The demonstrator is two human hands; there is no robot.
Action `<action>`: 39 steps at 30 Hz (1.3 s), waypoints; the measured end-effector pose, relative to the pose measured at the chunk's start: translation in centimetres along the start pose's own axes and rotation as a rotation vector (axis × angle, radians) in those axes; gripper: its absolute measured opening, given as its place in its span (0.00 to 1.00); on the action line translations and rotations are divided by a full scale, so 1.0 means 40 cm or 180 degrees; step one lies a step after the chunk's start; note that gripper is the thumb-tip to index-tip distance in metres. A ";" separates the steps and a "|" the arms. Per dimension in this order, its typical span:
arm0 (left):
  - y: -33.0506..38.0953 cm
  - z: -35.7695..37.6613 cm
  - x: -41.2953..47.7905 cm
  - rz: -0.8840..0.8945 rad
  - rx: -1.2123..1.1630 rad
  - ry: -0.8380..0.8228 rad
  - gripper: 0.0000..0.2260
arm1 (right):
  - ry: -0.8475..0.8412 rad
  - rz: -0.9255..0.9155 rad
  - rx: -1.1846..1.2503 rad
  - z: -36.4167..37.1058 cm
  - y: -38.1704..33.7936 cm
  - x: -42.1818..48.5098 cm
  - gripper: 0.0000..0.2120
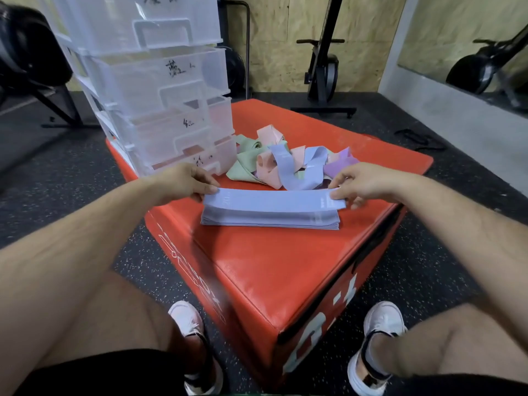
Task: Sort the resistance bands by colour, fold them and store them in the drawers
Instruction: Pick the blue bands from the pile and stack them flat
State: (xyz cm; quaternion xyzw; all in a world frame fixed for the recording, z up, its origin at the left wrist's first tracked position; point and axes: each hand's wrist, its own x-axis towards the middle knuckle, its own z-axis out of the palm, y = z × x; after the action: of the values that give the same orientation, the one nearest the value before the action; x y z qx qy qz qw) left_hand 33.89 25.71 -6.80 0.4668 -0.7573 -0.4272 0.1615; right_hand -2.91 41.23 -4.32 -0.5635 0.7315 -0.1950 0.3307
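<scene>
Top band held at both ends over the blue stack.

Left hand (188, 181) and right hand (357, 182) each pinch one short end of a pale blue flat fabric resistance band (274, 200), fingers (210, 187) narrow on the cloth, probably to square it with the stack of matching blue bands (271, 221) beneath, near centre of the red padded box (271, 267). Band looks smooth, with faint print at both ends. Tangled pile of pink, green, purple and blue bands (285, 161) lies just beyond; translucent plastic drawer tower (160, 90) stands far left, hand-labelled.

Blue resistance bands (271, 208) – matt woven cloth; plyo box (271, 270) – glossy red vinyl; drawers (160, 90) translucent frosted plastic; far wall (311, 30) rough chipboard.
</scene>
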 end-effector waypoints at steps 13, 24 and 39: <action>-0.016 0.060 0.029 0.0129 0.1850 0.0007 0.04 | 0.0207 -0.0163 -0.1519 0.076 0.026 0.058 0.11; -0.026 0.108 0.023 0.0525 0.1680 -0.0644 0.27 | -0.0378 -0.0657 -0.1883 0.100 0.017 0.049 0.24; 0.046 0.144 0.072 0.0487 0.1380 -0.0698 0.27 | 0.0539 -0.0745 -0.1608 0.079 -0.006 0.101 0.14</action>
State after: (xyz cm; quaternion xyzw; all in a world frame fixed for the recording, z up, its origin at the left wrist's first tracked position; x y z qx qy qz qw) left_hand 27.67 26.53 -9.13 0.3827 -0.8773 -0.2895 0.0063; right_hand -1.11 37.58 -7.44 -0.6903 0.7119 -0.0898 0.0929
